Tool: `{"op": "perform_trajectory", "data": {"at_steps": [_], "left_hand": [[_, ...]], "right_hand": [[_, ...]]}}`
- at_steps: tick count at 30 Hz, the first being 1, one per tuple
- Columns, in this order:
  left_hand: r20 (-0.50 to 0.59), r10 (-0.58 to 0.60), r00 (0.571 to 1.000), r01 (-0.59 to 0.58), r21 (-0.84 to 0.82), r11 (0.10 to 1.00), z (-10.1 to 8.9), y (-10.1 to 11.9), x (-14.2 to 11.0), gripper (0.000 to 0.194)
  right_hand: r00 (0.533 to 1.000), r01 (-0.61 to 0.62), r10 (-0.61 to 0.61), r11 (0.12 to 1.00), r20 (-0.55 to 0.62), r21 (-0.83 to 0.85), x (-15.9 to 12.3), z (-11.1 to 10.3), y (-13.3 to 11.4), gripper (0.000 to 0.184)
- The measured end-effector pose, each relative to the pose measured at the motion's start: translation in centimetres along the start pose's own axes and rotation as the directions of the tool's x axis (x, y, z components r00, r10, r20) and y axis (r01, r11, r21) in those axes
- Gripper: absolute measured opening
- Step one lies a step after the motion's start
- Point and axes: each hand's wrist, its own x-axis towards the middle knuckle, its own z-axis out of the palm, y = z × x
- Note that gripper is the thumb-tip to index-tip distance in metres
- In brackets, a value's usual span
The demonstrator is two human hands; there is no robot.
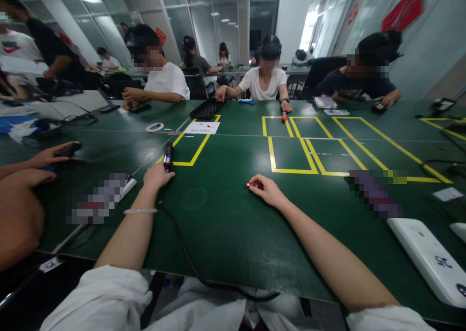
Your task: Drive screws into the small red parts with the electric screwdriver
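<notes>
My left hand (157, 176) rests on the green table, its fingers closed around the lower end of a short black cylinder with a silver band (168, 155). That cylinder points away from me, by the corner of a yellow-taped box; its exact kind is unclear. To the right, my right hand (268, 190) is held low over the table with the fingers pinched together. A small red piece with a pale end (248, 186) sticks out from between the fingertips, too small to name. Part of it is hidden by my fingers.
Yellow tape (294, 171) marks boxes on the table (218, 234). A black cable (184, 246) runs toward my lap. A white power bank (427, 260) lies right; a black tray (207, 108) and paper sheet (202, 127) lie ahead. Another person's hand (47, 158) is at left; several people sit opposite.
</notes>
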Motion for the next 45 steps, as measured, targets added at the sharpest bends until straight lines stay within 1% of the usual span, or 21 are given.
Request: {"op": "perform_trajectory", "data": {"at_steps": [2, 4, 7, 10, 12, 17, 22, 26, 30, 35, 39, 45], "left_hand": [[-0.012, 0.01, 1.0, -0.01, -0.004, 1.0, 0.0, 1.1, -0.6, 0.063], [-0.032, 0.053, 0.998, -0.054, -0.024, 0.998, 0.2, 2.5, -1.5, 0.063], [-0.066, 0.165, 0.984, -0.168, -0.045, 0.985, 0.4, 5.0, -3.1, 0.062], [-0.091, 0.29, 0.953, -0.295, -0.04, 0.955, 0.7, 8.0, -5.2, 0.063], [-0.109, 0.373, 0.921, -0.377, -0.02, 0.926, 0.9, 10.1, -6.7, 0.065], [-0.128, 0.557, 0.821, -0.557, 0.039, 0.83, 0.9, 14.9, -10.8, 0.065], [-0.138, 0.675, 0.725, -0.681, 0.01, 0.733, 1.1, 18.2, -13.9, 0.062], [-0.137, 0.738, 0.66, -0.748, -0.04, 0.662, 1.2, 19.4, -15.4, 0.066], [-0.132, 0.763, 0.633, -0.774, -0.077, 0.629, 1.2, 19.6, -15.8, 0.068], [-0.134, 0.764, 0.631, -0.776, -0.112, 0.621, 1.4, 19.3, -15.6, 0.069], [-0.14, 0.765, 0.628, -0.778, -0.098, 0.621, 1.5, 19.4, -15.9, 0.068], [-0.135, 0.759, 0.637, -0.771, -0.085, 0.631, 1.4, 19.7, -16.4, 0.066]], "right_hand": [[1.0, 0.006, -0.006, 1.0, -0.004, -0.012, 0.1, 0.0, 0.0, 0.015], [1.0, 0.015, -0.015, 0.999, -0.01, -0.031, 0.1, 0.0, 0.0, 0.014], [1.0, 0.021, -0.021, 0.999, -0.01, -0.047, 0.2, 0.0, 0.0, 0.014], [1.0, 0.015, -0.015, 0.999, 0.001, -0.038, 0.1, 0.0, -0.1, 0.014], [1.0, 0.005, -0.005, 0.999, -0.003, -0.033, 0.1, 0.0, -0.1, 0.014], [1.0, -0.007, 0.007, 1.0, 0.002, -0.01, 0.0, -0.1, -0.2, 0.016], [1.0, 0.016, -0.016, 1.0, -0.004, 0.008, 0.0, -0.1, -0.3, 0.015], [0.999, 0.041, -0.041, 0.999, -0.011, 0.018, 0.0, 0.0, 0.1, 0.014], [0.999, 0.041, -0.041, 0.999, -0.016, 0.017, 0.1, 0.1, 0.5, 0.015], [0.999, 0.038, -0.038, 0.999, -0.036, -0.003, 0.1, 0.1, 0.5, 0.014], [0.998, 0.064, -0.065, 0.997, -0.024, -0.038, 0.2, 0.2, 0.6, 0.014], [0.997, 0.076, -0.078, 0.992, -0.014, -0.096, 0.2, 0.3, 0.6, 0.015]]}}
